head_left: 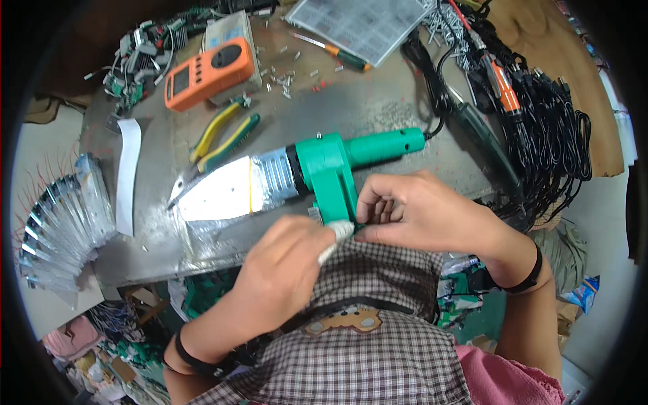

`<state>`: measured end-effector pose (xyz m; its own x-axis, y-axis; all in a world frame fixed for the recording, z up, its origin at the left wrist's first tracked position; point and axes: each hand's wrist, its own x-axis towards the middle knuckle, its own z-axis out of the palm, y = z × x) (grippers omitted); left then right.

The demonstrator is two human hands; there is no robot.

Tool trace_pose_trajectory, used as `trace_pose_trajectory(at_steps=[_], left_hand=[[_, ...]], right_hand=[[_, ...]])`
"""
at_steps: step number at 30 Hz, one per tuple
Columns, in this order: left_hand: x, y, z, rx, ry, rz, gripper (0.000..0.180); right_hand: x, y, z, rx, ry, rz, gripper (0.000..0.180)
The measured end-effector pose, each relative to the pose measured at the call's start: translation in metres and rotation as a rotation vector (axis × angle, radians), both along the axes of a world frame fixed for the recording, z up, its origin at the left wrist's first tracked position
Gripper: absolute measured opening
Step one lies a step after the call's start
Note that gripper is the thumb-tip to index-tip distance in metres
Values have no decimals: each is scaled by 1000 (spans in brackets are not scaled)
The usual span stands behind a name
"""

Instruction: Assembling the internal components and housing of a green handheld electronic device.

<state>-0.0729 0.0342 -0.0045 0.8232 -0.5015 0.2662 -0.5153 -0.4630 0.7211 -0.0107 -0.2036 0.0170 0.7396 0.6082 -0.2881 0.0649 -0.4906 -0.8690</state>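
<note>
Head view: hands (351, 233) hiding tool base (335, 202)

An orange handheld meter (210, 73) lies at the far left of a grey metal tabletop (378, 104). Just in front of it rest pliers with yellow and green handles (223, 138). A white strip (127, 175) lies near the left edge, beside a fan of clear packets (64, 223). A screwdriver (334, 54) sits by a clear compartment box (358, 23). Black cables (547, 135) pile up at the right.
</note>
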Motion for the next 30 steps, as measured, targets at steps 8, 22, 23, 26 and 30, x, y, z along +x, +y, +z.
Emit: trace_pose_trajectory(at_steps=[8,22,23,26,30], left_hand=[[70,-10,-4,141,-117,134,47],[215,-37,-51,634,-440,42,31],[214,-35,-54,653,-584,2,27],[213,-42,-51,750,-622,-9,24],[219,-58,-31,821,-528,-73,25]], right_hand=[[143,-4,-55,-148,-749,-204,22],[128,-22,-32,-38,-746,-318,15],[109,-32,-24,-49,-734,-323,15],[50,-48,-16,34,-601,-320,12],[20,-56,-29,-30,-814,-247,21]])
